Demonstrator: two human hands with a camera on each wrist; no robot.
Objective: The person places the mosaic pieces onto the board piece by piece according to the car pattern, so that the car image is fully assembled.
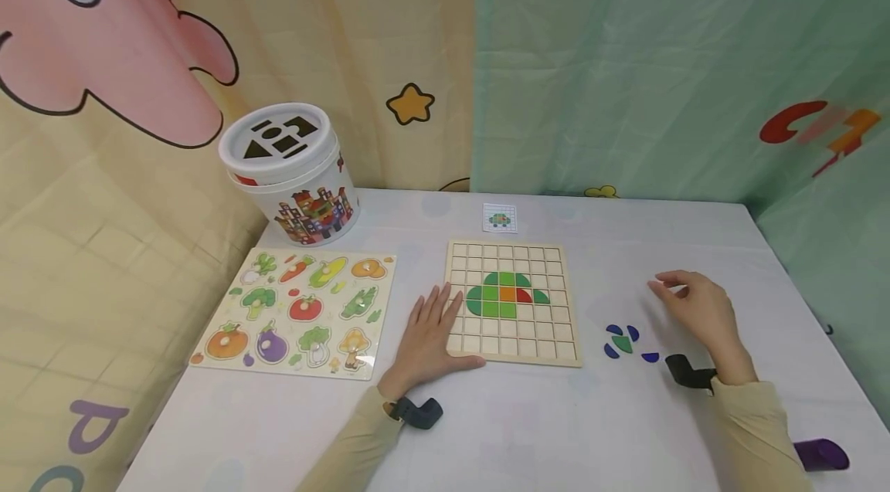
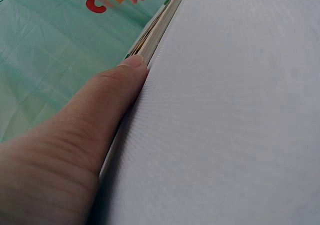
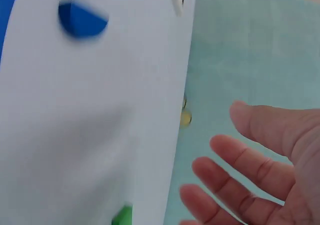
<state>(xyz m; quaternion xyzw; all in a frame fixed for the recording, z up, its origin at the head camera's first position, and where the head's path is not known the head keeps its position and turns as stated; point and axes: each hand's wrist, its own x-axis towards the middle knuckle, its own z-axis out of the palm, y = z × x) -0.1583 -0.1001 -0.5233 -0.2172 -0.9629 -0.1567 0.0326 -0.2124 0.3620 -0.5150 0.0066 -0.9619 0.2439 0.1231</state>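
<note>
On white table, head view: left hand [image 1: 429,339] lies flat, fingers straight, pressing left edge of wooden grid board [image 1: 512,301]; right hand [image 1: 698,312] hovers empty, fingers relaxed, right of loose blue and green pieces [image 1: 626,341]. Vegetable puzzle [image 1: 297,311], shape-sorter bucket [image 1: 290,171] at left.
Left wrist view: thumb [image 2: 107,100] touches board edge [image 2: 156,30].
Right wrist view: fingers [image 3: 235,172] spread, holding nothing; blue piece [image 3: 81,19] blurred.
</note>
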